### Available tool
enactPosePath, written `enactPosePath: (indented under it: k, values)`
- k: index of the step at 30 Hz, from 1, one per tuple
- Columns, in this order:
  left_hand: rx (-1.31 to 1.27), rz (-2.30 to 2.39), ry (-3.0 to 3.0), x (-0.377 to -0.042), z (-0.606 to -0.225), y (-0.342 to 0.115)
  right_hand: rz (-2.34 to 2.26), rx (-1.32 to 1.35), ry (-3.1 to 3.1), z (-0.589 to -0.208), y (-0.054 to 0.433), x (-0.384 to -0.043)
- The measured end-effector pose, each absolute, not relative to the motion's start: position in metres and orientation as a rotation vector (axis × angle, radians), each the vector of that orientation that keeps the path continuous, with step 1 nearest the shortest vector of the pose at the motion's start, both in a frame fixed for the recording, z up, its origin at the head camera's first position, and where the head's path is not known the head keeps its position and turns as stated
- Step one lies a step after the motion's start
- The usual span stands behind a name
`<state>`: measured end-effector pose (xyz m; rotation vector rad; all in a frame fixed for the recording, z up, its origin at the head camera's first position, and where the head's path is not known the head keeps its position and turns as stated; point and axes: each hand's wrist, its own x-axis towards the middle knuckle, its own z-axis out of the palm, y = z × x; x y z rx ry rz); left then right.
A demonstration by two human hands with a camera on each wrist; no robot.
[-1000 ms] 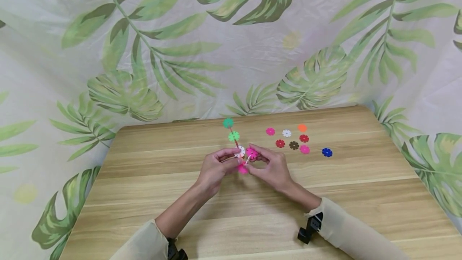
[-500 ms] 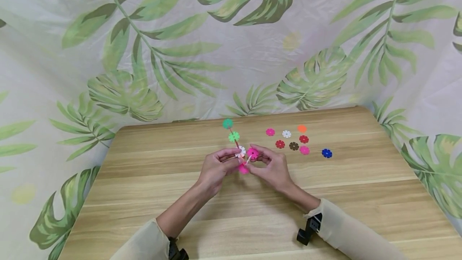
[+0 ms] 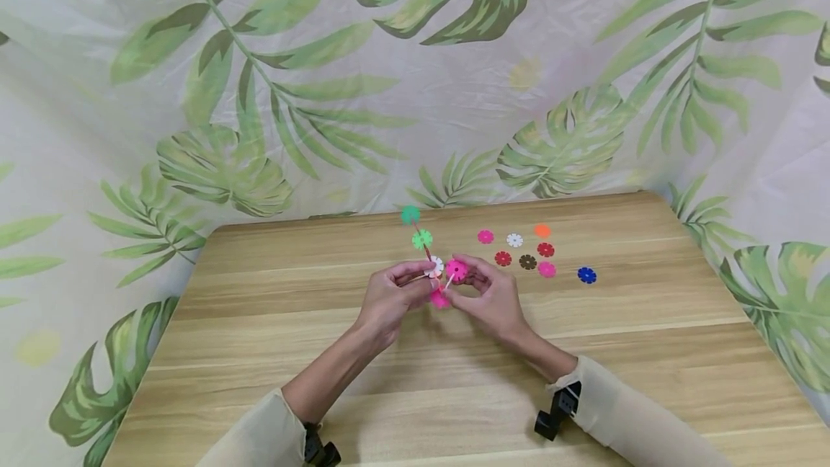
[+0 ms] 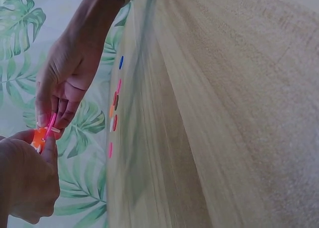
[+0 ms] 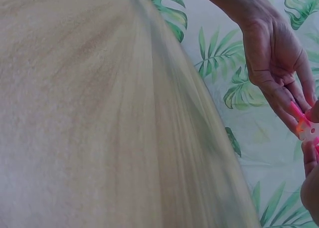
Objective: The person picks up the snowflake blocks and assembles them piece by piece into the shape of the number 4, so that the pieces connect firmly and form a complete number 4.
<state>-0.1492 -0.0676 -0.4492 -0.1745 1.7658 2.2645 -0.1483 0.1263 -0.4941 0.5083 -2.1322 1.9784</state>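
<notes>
In the head view my left hand (image 3: 389, 305) pinches a chain of notched plastic discs around its white disc (image 3: 436, 267). From there the chain runs up through a light green disc (image 3: 422, 239) to a teal disc (image 3: 411, 215), with thin red discs edge-on between them. My right hand (image 3: 489, 301) grips a pink disc (image 3: 457, 270) and a white disc seen edge-on (image 3: 449, 282). Another pink disc (image 3: 440, 299) hangs below, between the hands. An orange disc (image 4: 39, 137) shows at the fingertips in the left wrist view. Fingers hide some of the joints.
Right of the hands, loose discs lie flat on the wooden table (image 3: 454, 395): among them a white (image 3: 514, 240), an orange (image 3: 542, 230), a brown (image 3: 528, 262) and, farthest right, a blue disc (image 3: 587, 275). A leaf-print cloth (image 3: 415, 92) hangs behind the table.
Both hands have risen slightly with the disc chain, so its teal end stands a little higher in the head view. The loose discs have not moved.
</notes>
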Motion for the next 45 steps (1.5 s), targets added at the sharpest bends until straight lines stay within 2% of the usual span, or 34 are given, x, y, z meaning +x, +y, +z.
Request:
enactPosePath:
  k: [36, 45]
  values:
    - [-0.201, 2.297, 1.740, -0.151, -0.448, -0.068, 1.939, 0.478, -2.091, -0.483, 0.123, -0.147]
    - [-0.120, 2.235, 1.824, -0.151, -0.448, -0.073, 1.976, 0.438, -2.162, -0.483, 0.127, -0.146]
